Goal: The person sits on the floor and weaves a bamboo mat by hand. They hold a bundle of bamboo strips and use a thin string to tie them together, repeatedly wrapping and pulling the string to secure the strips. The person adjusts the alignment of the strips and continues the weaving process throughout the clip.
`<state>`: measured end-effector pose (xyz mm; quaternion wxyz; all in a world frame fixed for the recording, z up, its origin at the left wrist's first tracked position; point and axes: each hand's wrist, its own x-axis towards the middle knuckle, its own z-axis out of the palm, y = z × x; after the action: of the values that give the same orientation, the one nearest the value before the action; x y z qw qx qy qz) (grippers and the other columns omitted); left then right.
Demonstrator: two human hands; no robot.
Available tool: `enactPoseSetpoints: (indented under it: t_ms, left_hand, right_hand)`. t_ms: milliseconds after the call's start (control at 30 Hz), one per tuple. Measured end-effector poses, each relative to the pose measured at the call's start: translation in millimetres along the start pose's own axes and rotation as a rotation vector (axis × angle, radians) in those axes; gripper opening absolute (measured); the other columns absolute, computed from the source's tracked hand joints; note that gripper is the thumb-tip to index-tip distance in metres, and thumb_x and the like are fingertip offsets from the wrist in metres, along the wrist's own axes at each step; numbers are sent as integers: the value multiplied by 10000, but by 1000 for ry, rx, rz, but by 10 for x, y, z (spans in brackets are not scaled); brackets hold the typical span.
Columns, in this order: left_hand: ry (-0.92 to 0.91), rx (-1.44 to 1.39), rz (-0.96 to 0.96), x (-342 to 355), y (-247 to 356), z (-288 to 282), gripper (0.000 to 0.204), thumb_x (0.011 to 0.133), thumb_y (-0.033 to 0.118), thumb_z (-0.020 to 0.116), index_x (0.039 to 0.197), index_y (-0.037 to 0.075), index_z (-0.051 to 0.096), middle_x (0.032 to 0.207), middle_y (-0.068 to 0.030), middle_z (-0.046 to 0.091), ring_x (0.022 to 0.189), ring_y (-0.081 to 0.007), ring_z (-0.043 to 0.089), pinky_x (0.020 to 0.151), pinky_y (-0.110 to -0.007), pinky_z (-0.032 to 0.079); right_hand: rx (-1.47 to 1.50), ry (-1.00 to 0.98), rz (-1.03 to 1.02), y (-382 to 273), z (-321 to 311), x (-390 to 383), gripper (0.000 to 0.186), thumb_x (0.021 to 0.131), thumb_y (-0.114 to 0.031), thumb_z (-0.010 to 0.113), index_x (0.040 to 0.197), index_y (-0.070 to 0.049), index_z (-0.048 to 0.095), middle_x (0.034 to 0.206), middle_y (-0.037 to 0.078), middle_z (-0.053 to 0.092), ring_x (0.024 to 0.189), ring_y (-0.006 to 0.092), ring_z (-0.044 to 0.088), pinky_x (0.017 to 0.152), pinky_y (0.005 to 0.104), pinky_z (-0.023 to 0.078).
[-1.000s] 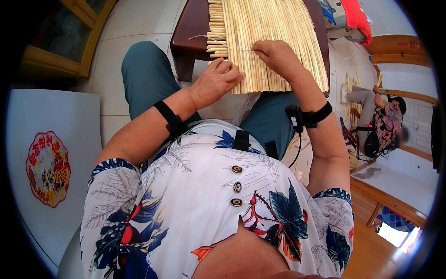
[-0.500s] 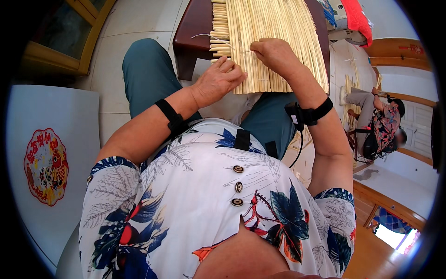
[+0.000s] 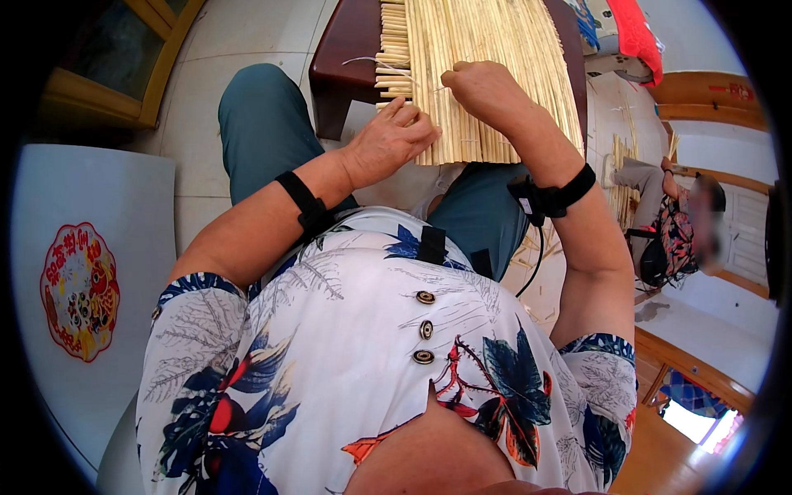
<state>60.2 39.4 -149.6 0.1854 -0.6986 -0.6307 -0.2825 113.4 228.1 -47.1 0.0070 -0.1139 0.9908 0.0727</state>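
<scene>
A mat of pale, straw-coloured stalks (image 3: 524, 74) lies on a dark red-brown wooden stool or small table (image 3: 337, 70) before me. Several stalk ends stick out along its left side, and a loose white string (image 3: 370, 60) trails there. My left hand (image 3: 393, 138) is closed on the mat's near left edge, its fingers bent over the stalk ends. Above the stalks, my right hand (image 3: 487, 91) is closed in a pinch on a thin string that runs toward the left side. Its fingertips are partly hidden by the hand.
To the left stands a white cabinet (image 3: 107, 190) with a colourful round sticker, beyond it a wood-framed glass door (image 3: 99, 66). At the right, another person (image 3: 676, 214) sits near more stalks (image 3: 623, 198) on the tiled floor. A red cloth (image 3: 635, 41) hangs at the upper right.
My right hand has risen slightly and turned at the wrist, still pinching the string. My left hand has stayed at the mat's edge. The other person has shifted posture.
</scene>
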Motion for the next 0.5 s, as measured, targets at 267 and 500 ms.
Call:
enactPoseSetpoints:
  t_ms: [267,500]
  left_hand:
    - [-46,-35,-20,2,12,-26,381,741,69,556,1118,34,600,977,-87,497,972,-253,513,966,-399,395]
    - [-17,-44,-16,-6,7,-5,354,736,70,555,1083,25,609,955,-85,498,944,-247,512,929,-377,411]
  right_hand:
    - [-89,-7,-172,-11,-61,230,111,705,-60,559,662,-30,657,692,156,641,676,319,648,579,399,517]
    - [-112,-69,-205,-43,-39,275,100,715,-60,555,694,-38,650,706,147,636,702,314,646,606,393,521]
